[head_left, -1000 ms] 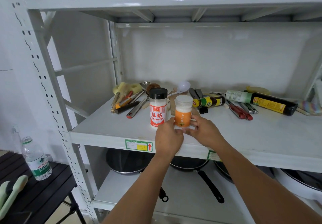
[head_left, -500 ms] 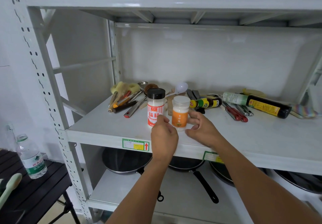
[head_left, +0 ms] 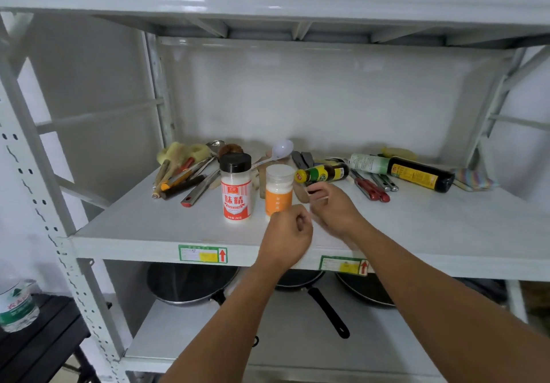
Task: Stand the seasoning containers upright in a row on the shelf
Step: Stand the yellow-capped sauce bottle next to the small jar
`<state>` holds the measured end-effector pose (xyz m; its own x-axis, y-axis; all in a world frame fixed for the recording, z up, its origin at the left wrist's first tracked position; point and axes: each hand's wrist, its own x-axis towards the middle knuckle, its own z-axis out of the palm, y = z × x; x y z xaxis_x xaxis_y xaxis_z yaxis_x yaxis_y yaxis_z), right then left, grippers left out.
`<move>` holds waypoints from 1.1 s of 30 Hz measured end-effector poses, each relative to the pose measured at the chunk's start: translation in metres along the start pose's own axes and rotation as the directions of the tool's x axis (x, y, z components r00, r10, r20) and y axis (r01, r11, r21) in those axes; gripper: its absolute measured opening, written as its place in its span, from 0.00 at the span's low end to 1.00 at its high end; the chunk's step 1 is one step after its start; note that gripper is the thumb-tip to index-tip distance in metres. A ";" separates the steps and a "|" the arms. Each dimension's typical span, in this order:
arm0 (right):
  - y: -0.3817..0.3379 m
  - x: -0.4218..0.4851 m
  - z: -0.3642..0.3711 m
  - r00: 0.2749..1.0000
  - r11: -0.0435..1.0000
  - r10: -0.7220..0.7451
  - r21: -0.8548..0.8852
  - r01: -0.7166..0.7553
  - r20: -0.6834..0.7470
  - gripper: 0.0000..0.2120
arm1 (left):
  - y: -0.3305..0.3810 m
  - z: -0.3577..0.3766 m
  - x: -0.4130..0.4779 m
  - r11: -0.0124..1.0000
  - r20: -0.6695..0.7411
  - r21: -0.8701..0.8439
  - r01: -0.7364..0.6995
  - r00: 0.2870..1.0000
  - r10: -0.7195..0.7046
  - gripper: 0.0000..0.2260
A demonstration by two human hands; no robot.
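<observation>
Two seasoning jars stand upright side by side on the white shelf (head_left: 148, 228): a black-capped jar with a red label (head_left: 236, 187) and, to its right, a white-lidded jar with an orange label (head_left: 279, 189). A small dark bottle with a yellow cap (head_left: 323, 173) lies on its side behind them, and a large dark sauce bottle (head_left: 416, 172) lies further right. My left hand (head_left: 287, 235) is curled shut just in front of the orange jar, holding nothing. My right hand (head_left: 333, 208) hovers right of that jar with its fingers apart, near the small bottle's cap.
A heap of kitchen utensils (head_left: 184, 171) lies at the back left, a white ladle (head_left: 279, 150) behind the jars, red-handled tools (head_left: 372, 187) mid right. Pans (head_left: 190, 284) sit on the shelf below. A water bottle (head_left: 16, 305) stands on a dark table at left.
Both hands have let go of the orange-labelled jar, which now stands by itself. The left hand drew back and curled; the right hand moved right and back toward the small lying bottle.
</observation>
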<state>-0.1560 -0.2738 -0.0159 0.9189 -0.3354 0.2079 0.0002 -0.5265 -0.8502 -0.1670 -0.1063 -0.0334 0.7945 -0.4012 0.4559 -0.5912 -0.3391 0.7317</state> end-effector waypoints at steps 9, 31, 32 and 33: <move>0.003 0.086 -0.054 0.982 0.636 -0.187 -0.758 0.146 0.032 0.32 | 0.007 0.020 0.025 0.928 0.283 -0.291 0.231 0.948 -0.147 0.06; -0.007 0.137 -0.062 0.957 0.613 -0.289 -0.772 0.171 -0.017 0.22 | -0.003 0.034 0.030 0.947 0.204 -0.237 0.215 0.965 -0.168 0.07; -0.014 0.127 -0.066 0.958 0.675 -0.280 -0.721 0.153 -0.058 0.24 | -0.002 0.035 0.032 0.943 0.196 -0.232 0.240 0.961 -0.196 0.08; -0.021 0.116 -0.069 0.959 0.737 -0.266 -0.662 0.137 -0.097 0.26 | -0.002 0.036 0.033 0.943 0.180 -0.213 0.257 0.959 -0.221 0.08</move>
<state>-0.0765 -0.3551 0.0592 0.8430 -0.2575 0.4723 -0.1347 -0.9511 -0.2781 -0.1451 -0.1497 -0.0379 0.8672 -0.4625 0.1844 -0.3232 -0.2413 0.9150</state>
